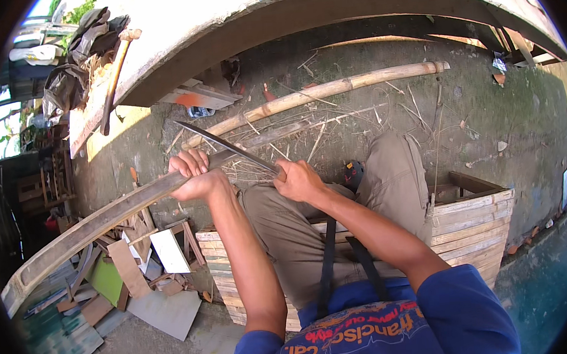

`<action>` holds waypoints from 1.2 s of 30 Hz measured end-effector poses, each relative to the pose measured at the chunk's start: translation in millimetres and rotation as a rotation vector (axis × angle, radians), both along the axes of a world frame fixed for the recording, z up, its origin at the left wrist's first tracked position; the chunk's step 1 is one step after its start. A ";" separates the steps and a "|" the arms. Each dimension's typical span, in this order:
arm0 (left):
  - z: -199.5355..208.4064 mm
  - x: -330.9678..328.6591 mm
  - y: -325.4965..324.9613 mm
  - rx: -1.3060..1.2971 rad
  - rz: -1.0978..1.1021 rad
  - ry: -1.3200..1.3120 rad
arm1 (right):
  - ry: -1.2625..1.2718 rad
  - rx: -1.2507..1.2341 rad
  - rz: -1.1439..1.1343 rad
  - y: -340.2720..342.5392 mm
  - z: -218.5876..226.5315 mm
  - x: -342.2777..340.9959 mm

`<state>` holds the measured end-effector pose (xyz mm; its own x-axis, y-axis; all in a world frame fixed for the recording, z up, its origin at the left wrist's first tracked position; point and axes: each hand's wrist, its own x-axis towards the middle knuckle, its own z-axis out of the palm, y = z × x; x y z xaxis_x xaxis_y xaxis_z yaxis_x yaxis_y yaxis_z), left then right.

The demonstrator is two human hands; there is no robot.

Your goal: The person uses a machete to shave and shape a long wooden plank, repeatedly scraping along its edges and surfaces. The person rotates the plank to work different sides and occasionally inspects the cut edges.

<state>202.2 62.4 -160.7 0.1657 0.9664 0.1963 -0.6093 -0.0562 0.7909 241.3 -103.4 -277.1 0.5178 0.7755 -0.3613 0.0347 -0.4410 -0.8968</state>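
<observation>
My left hand (pixel 194 175) is closed around a long split bamboo piece (pixel 102 219), its hollow inner side facing up. The piece runs from the lower left, through my grip, and on past it toward the middle. In my right hand (pixel 299 180) is a long knife (pixel 225 143), its handle mostly hidden by my fingers. The dark blade points up and to the left, crossing over the bamboo just beyond my left hand. Whether its edge touches the bamboo I cannot tell.
A bamboo pole (pixel 330 88) lies on the ground ahead among scattered slivers (pixel 416 105). I sit on a slatted crate (pixel 474 219). Board scraps (pixel 165 313) are heaped at lower left. A wooden-handled tool (pixel 117 73) rests by the pale tabletop's (pixel 174 20) left edge.
</observation>
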 end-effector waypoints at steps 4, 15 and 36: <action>-1.5 1.9 -2.1 -0.009 -0.022 -0.031 | -0.058 -0.251 -0.031 -6.7 -122.9 26.9; -2.7 -12.9 35.3 -0.060 0.040 -0.020 | -0.073 -0.342 -0.074 -6.6 -153.8 27.3; 0.5 -1.4 62.5 -0.035 -0.020 0.054 | -0.074 -0.271 -0.048 -0.2 -165.9 28.7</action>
<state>200.8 124.9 -160.3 0.1947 0.9688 0.1530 -0.5666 -0.0163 0.8239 270.0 -103.6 -443.0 0.5839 0.6300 -0.5120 0.0692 -0.6670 -0.7418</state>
